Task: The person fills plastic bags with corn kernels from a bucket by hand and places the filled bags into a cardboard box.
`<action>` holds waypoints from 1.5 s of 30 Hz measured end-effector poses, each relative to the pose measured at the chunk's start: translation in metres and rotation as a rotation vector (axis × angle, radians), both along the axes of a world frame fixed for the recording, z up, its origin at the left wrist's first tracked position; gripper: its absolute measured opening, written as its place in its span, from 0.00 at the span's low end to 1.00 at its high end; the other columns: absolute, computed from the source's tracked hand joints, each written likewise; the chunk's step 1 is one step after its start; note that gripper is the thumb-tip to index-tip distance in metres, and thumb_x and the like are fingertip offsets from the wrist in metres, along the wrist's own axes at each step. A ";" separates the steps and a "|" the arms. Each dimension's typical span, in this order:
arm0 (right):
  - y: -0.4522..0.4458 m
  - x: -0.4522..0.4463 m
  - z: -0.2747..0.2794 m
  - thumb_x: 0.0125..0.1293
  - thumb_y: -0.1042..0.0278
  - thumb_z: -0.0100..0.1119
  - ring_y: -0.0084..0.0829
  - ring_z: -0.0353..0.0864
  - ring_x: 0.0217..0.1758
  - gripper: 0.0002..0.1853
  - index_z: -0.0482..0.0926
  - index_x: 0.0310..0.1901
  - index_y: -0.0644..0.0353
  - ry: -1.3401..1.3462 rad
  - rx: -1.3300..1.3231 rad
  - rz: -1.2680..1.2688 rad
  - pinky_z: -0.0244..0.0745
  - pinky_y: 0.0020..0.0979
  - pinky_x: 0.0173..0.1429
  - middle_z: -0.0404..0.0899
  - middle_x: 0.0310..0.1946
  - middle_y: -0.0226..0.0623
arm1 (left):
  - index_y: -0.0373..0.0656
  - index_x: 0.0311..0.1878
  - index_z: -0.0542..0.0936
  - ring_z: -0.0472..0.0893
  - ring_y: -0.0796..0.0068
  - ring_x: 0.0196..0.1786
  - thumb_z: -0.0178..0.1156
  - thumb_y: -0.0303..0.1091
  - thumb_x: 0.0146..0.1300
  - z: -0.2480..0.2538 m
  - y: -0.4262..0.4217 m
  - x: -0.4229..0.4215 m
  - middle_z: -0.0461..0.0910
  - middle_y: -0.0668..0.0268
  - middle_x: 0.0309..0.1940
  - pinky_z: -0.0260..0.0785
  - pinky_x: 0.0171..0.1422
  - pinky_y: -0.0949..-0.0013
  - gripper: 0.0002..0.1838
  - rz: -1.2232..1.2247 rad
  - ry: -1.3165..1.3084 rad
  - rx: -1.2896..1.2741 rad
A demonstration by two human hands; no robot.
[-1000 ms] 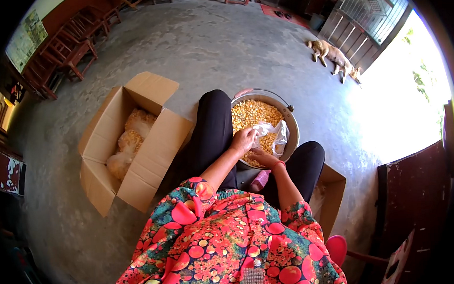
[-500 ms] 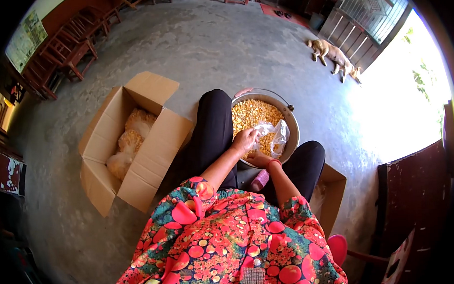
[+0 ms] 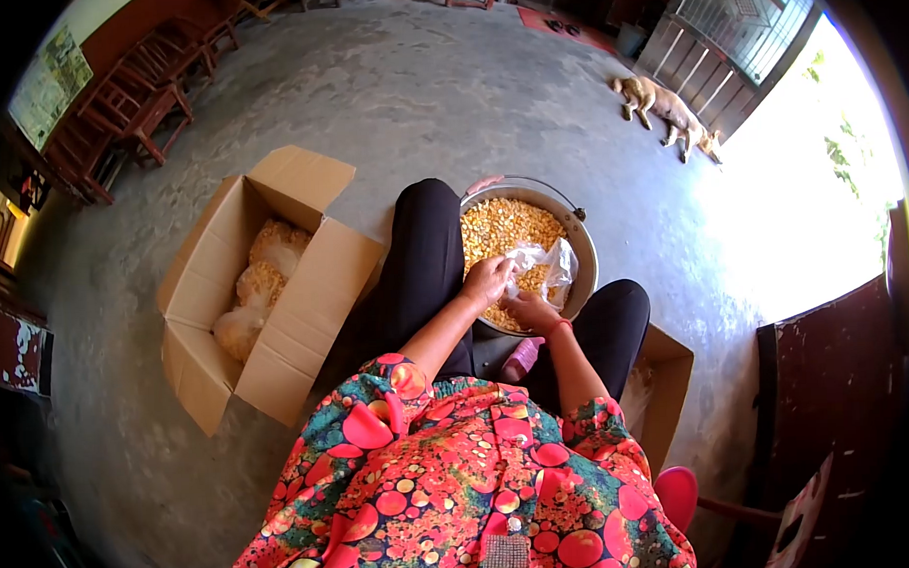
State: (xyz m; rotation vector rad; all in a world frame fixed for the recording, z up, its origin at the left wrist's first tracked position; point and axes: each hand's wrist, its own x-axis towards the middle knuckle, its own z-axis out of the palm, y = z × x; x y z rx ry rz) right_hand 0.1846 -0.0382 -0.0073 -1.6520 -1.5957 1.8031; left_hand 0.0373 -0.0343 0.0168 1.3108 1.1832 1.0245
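Between my knees stands a metal bucket (image 3: 589,254) with a wire handle, holding yellow corn kernels (image 3: 502,222). A clear plastic bag (image 3: 559,265) lies in it over the kernels. My left hand (image 3: 489,281) is closed on the bag's edge at the near side of the bucket. Just right of it, my right hand (image 3: 530,309) reaches over the bucket's near rim, below the bag. Its fingers are partly hidden among bag and kernels, so its grip is unclear.
An open cardboard box (image 3: 306,319) with several filled bags (image 3: 261,283) is on the left. Another box (image 3: 668,387) sits beside my right leg. A dog (image 3: 669,114) lies near the doorway. Wooden chairs (image 3: 133,110) line the left wall.
My right hand dipped nearer the bucket's near rim, then moved slightly up and right toward the bag. My left hand has stayed at the bag with hardly any movement.
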 end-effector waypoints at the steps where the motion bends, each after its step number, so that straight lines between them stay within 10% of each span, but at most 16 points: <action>1: -0.001 0.002 0.007 0.56 0.59 0.49 0.21 0.66 0.17 0.13 0.74 0.31 0.62 -0.001 0.000 0.002 0.59 0.23 0.19 0.68 0.17 0.27 | 0.38 0.34 0.75 0.70 0.85 0.20 0.42 0.40 0.63 0.001 0.000 0.000 0.74 0.69 0.21 0.64 0.25 0.81 0.17 0.002 -0.032 -0.035; 3: -0.001 0.011 0.014 0.60 0.61 0.47 0.15 0.57 0.12 0.10 0.71 0.29 0.58 0.575 -0.364 -0.178 0.49 0.17 0.15 0.61 0.14 0.21 | 0.38 0.34 0.75 0.70 0.85 0.20 0.42 0.40 0.63 0.003 -0.001 0.000 0.74 0.69 0.21 0.64 0.25 0.81 0.17 0.004 -0.064 -0.040; 11: 0.004 0.022 -0.001 0.60 0.61 0.46 0.15 0.53 0.10 0.09 0.68 0.28 0.56 0.849 -0.344 -0.522 0.49 0.15 0.14 0.62 0.15 0.22 | 0.37 0.34 0.75 0.71 0.84 0.21 0.42 0.40 0.63 -0.002 0.001 -0.001 0.74 0.68 0.22 0.66 0.26 0.80 0.17 0.007 -0.038 -0.040; 15: 0.019 0.044 -0.049 0.55 0.63 0.53 0.21 0.67 0.17 0.09 0.69 0.33 0.58 0.984 -0.246 -0.943 0.68 0.21 0.25 0.68 0.20 0.26 | 0.36 0.34 0.74 0.71 0.82 0.22 0.42 0.40 0.63 -0.003 0.002 -0.002 0.74 0.66 0.24 0.67 0.27 0.78 0.17 -0.002 -0.021 0.024; 17: 0.016 0.048 -0.069 0.53 0.65 0.55 0.25 0.73 0.32 0.15 0.68 0.40 0.60 0.038 0.893 -0.386 0.70 0.25 0.37 0.72 0.31 0.32 | 0.35 0.34 0.74 0.72 0.82 0.22 0.42 0.40 0.63 -0.002 0.002 -0.002 0.73 0.65 0.25 0.67 0.28 0.78 0.17 -0.007 -0.013 0.013; 19: 0.012 0.039 -0.052 0.53 0.61 0.54 0.28 0.71 0.43 0.20 0.66 0.47 0.60 0.912 0.196 -0.774 0.67 0.28 0.46 0.69 0.43 0.36 | 0.35 0.34 0.75 0.72 0.82 0.22 0.42 0.39 0.63 -0.002 0.001 -0.001 0.73 0.65 0.24 0.67 0.28 0.78 0.17 -0.005 -0.020 0.026; 23: 0.021 0.039 -0.073 0.56 0.53 0.48 0.27 0.70 0.41 0.20 0.69 0.45 0.58 0.572 0.451 -0.733 0.65 0.30 0.45 0.70 0.43 0.31 | 0.36 0.34 0.75 0.71 0.82 0.23 0.42 0.39 0.63 0.000 0.000 -0.001 0.73 0.65 0.24 0.67 0.28 0.78 0.17 -0.005 -0.043 0.003; 25: 0.008 0.023 -0.015 0.56 0.62 0.49 0.25 0.72 0.31 0.11 0.73 0.34 0.60 0.642 0.036 -0.789 0.66 0.22 0.32 0.74 0.33 0.32 | 0.36 0.34 0.75 0.71 0.83 0.22 0.42 0.39 0.63 -0.003 0.001 0.000 0.73 0.66 0.23 0.66 0.27 0.78 0.16 0.010 -0.058 0.041; 29: 0.006 0.020 -0.015 0.56 0.61 0.49 0.23 0.70 0.23 0.11 0.74 0.30 0.61 0.742 -0.189 -0.301 0.65 0.22 0.27 0.75 0.27 0.31 | 0.36 0.33 0.75 0.71 0.84 0.22 0.42 0.39 0.63 -0.001 0.001 0.000 0.73 0.67 0.22 0.65 0.27 0.79 0.16 0.018 -0.017 0.046; 33: -0.005 -0.015 0.035 0.56 0.57 0.49 0.31 0.74 0.45 0.21 0.70 0.51 0.54 -0.211 0.037 0.388 0.67 0.27 0.49 0.74 0.42 0.40 | 0.36 0.33 0.75 0.69 0.84 0.21 0.42 0.39 0.63 0.001 0.000 -0.001 0.72 0.69 0.21 0.64 0.27 0.79 0.16 0.023 -0.030 0.022; 36: -0.002 -0.023 -0.013 0.57 0.56 0.46 0.39 0.65 0.56 0.26 0.61 0.57 0.53 -0.502 0.464 0.576 0.58 0.33 0.59 0.65 0.52 0.47 | 0.36 0.33 0.74 0.70 0.84 0.21 0.43 0.39 0.63 -0.002 0.001 0.001 0.72 0.68 0.21 0.64 0.27 0.79 0.16 0.007 -0.023 0.055; 45: 0.024 -0.010 -0.083 0.58 0.51 0.39 0.38 0.60 0.60 0.26 0.63 0.55 0.58 -0.427 0.289 0.815 0.50 0.32 0.63 0.62 0.55 0.45 | 0.36 0.33 0.76 0.70 0.82 0.23 0.44 0.38 0.62 -0.004 0.003 -0.001 0.74 0.67 0.23 0.65 0.30 0.77 0.15 0.042 0.049 0.137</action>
